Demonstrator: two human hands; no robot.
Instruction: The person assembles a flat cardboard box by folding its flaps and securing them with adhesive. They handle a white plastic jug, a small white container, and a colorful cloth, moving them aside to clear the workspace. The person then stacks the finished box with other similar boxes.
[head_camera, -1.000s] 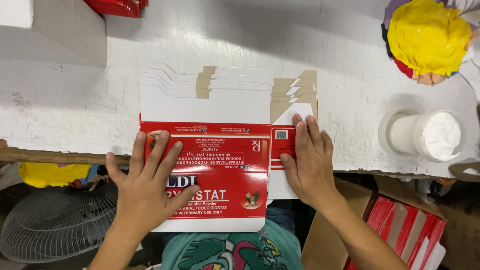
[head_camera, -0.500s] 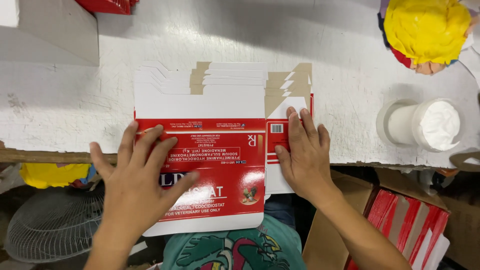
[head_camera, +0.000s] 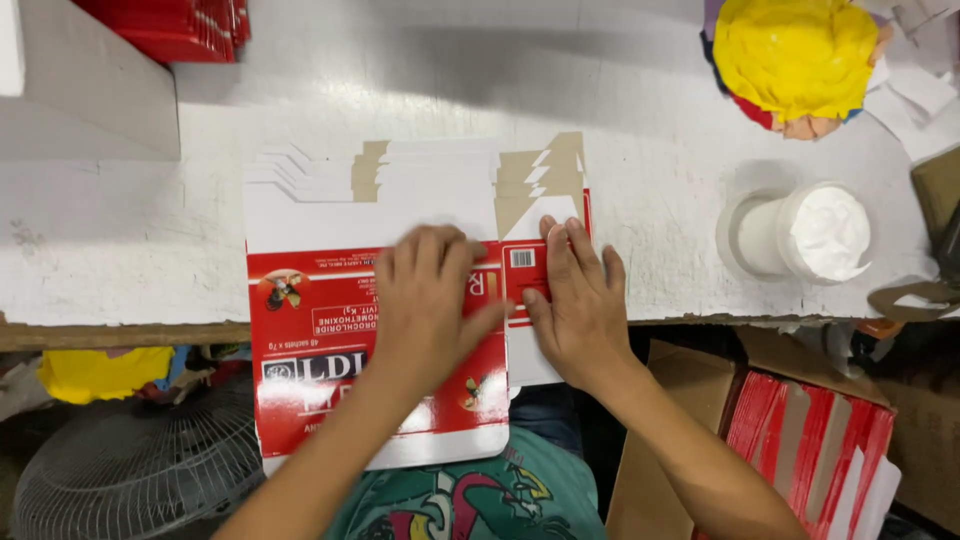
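Fan: I see a wire fan guard (head_camera: 110, 480) at lower left of the frame, below the desk edge.
Yellow cloth: a yellow rag (head_camera: 95, 372) sits under the desk at left.
Red stack: red cartons (head_camera: 175, 28) at upper left, on the desk.
Desk: white, worn top (head_camera: 650, 130); front edge runs across mid-frame.
Flat carton: red-and-white unfolded box (head_camera: 320, 350) at centre, lying on a stack of like blanks (head_camera: 420, 180); its lower end overhangs the desk edge toward me.
Left hand: my left hand (head_camera: 430, 305) lies palm down on the red panel at centre, fingers spread flat and pressing, gripping nothing.
Right hand: my right hand (head_camera: 575, 300) sits just right of the left, palm down on the narrow side flap, fingers straight and together, pressing, clasping nothing.
Box below: open brown box (head_camera: 690, 420) with red packs (head_camera: 810, 440) at lower right.
White tub: round white container (head_camera: 800, 235) on the desk, right of centre.
Yellow lump: a yellow bundle (head_camera: 795, 50) at upper right.
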